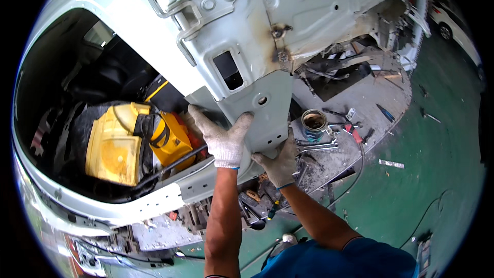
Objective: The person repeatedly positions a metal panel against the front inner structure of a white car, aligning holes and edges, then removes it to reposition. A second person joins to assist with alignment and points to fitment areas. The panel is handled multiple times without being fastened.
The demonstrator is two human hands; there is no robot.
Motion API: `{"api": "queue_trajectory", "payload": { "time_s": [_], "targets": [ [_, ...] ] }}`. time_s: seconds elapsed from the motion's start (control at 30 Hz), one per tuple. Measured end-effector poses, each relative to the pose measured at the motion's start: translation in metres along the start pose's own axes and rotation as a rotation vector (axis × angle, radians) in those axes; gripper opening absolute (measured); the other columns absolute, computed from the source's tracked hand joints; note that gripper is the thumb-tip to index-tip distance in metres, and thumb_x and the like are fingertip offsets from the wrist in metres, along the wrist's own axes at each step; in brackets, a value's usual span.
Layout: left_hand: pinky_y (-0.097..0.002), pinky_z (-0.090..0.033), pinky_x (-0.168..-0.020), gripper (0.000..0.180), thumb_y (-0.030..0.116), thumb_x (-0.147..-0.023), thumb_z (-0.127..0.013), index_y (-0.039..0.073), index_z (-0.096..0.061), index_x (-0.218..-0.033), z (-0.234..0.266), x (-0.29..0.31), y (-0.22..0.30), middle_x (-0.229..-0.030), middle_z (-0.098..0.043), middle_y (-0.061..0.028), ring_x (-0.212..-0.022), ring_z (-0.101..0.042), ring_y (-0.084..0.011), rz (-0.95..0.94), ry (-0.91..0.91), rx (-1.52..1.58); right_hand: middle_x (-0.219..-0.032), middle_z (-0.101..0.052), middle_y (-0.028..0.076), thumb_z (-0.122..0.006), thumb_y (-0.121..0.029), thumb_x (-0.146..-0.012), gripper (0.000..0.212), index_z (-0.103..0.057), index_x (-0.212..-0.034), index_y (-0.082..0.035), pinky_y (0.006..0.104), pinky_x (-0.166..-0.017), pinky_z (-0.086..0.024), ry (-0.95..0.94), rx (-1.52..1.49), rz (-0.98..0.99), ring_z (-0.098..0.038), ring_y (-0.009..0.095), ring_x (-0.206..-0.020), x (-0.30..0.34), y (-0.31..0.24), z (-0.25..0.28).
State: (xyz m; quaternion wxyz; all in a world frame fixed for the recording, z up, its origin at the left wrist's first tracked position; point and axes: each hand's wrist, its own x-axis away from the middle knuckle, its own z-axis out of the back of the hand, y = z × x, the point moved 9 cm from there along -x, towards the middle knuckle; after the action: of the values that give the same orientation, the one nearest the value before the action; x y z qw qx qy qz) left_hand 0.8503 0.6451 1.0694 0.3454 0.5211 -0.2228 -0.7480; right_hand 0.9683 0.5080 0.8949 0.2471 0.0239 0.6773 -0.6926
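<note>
A pale grey sheet metal panel (265, 110) overlaps the lower part of the car body's door pillar (234, 46). It has a round hole and smaller holes near its bottom. My left hand (221, 136), in a whitish work glove, grips the panel's left side, thumb on its face and fingers at the edge. At the lower right corner, my gloved right hand (280, 164) clasps the panel, its fingers along the right edge and its thumb turned left. Some fingertips are hidden behind the metal.
Inside the door opening lie a yellow plastic piece (116, 144) and a yellow-orange case (172, 139). On the grey platform (381, 92) at right are an open can (314, 120), wrenches (319, 146) and a red-ended air hose (355, 134). A screwdriver (273, 210) lies near my right forearm.
</note>
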Motion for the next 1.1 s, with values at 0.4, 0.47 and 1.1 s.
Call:
{"api": "queue_trajectory", "payload": {
  "time_s": [0.4, 0.47, 1.1],
  "targets": [
    [-0.0485, -0.041, -0.120, 0.129, 0.041, -0.069, -0.094, -0.004, -0.023, -0.166, -0.002, 0.005, -0.006, -0.163, -0.039, -0.0306, -0.145, -0.047, -0.0431, -0.079, 0.187, 0.109, -0.149, -0.054, 0.020, -0.091, -0.019, -0.077, 0.110, -0.026, -0.163, 0.003, 0.0413, -0.114, -0.048, -0.149, -0.277, -0.312, -0.054, 0.030, -0.139, 0.020, 0.051, 0.010],
    [-0.0455, -0.042, -0.121, 0.127, 0.037, -0.070, -0.094, -0.004, -0.021, -0.166, -0.009, 0.003, -0.003, -0.163, -0.039, -0.0306, -0.144, -0.049, -0.0412, -0.062, 0.114, 0.338, -0.144, -0.061, 0.022, -0.092, -0.034, -0.077, 0.108, -0.035, -0.160, 0.004, 0.0407, -0.113, -0.048, -0.177, -0.199, -0.378, -0.058, 0.031, -0.136, 0.019, 0.053, 0.017],
    [-0.0472, -0.063, -0.091, 0.080, 0.037, -0.093, -0.075, -0.002, -0.041, -0.154, -0.032, 0.012, 0.019, -0.138, -0.060, -0.0241, -0.112, -0.068, -0.0328, -0.219, 0.035, 0.422, -0.128, -0.062, 0.028, -0.090, -0.048, -0.067, 0.101, -0.053, -0.144, 0.006, 0.0458, -0.104, -0.052, 0.041, -0.213, -0.436, -0.061, 0.042, -0.124, 0.030, 0.071, 0.025]
  ]
}}
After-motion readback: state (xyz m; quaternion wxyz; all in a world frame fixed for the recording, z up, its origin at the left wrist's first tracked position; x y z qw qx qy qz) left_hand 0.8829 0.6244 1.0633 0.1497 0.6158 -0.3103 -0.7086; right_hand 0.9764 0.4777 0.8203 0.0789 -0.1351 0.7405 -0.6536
